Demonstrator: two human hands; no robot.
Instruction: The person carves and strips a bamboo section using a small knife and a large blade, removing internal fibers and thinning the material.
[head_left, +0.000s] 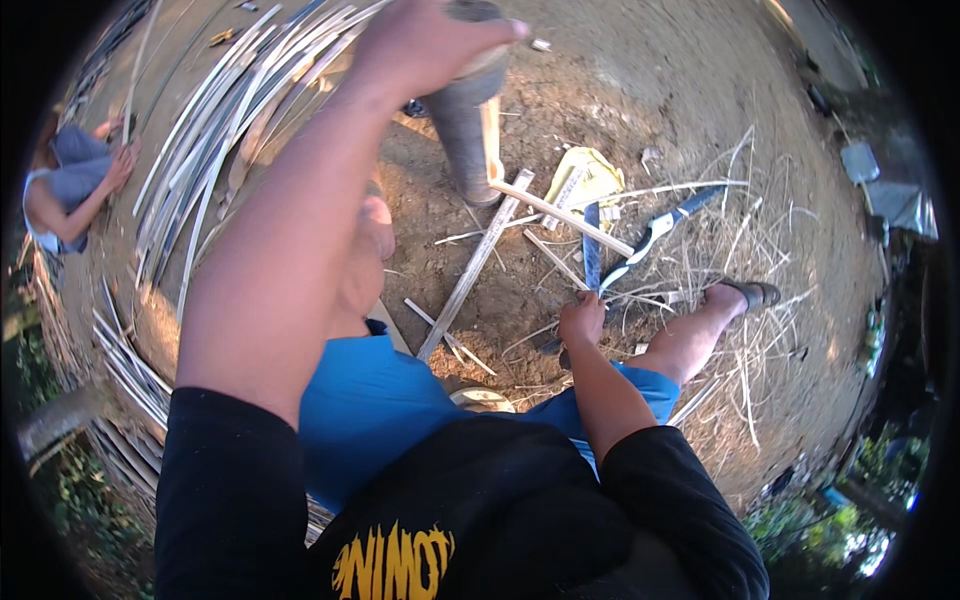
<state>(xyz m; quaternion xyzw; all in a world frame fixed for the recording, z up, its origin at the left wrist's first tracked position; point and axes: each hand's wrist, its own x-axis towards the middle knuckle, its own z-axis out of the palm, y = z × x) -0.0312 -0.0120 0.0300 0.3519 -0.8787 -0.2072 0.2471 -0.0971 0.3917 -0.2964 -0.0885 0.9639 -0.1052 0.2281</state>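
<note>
My left hand (425, 45) is raised at the top, its fingers wrapped over the upper part of a dark grey, tapered, log-like piece (460, 140). One finger or the thumb sticks out to the right, slightly blurred. A pale split strip of wood or bamboo (490, 135) stands against the right side of this piece. Low at the right, between my legs, my right hand (582, 318) is closed round the handle of a broad-bladed knife (592, 245), whose blade points away from me. A pale flat stick (565, 217) crosses in front of the tapered piece's foot and over the blade.
Right of the knife lies a saw-like tool (655, 232) with a black-and-white handle. A yellow bag (590, 175) and a long slat (480, 262) lie on the dirt. Shavings (750, 250) spread rightward; long strips (235, 100) lie left. Another person (75, 185) sits far left.
</note>
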